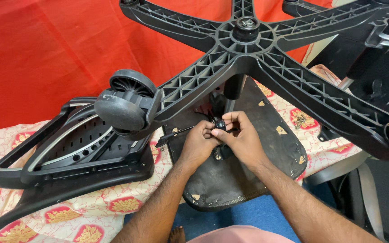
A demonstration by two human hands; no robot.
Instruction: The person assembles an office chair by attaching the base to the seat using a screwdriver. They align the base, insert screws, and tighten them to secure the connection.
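Observation:
An office chair lies upside down, its black five-armed base [248,49] raised above the dark underside of the seat [266,135]. Both my hands meet under the gas column [234,87]. My left hand [199,146] holds a thin black tool [172,135] whose shaft points left. My right hand [241,139] pinches a small round black knob [220,124] on the seat mechanism. The mechanism itself is mostly hidden by my fingers.
A black caster wheel [124,101] sits on the base arm nearest me. A black chair backrest frame [73,153] lies at left on a patterned cloth [86,216]. Red fabric [46,49] hangs behind. Another black chair part [383,76] stands at right.

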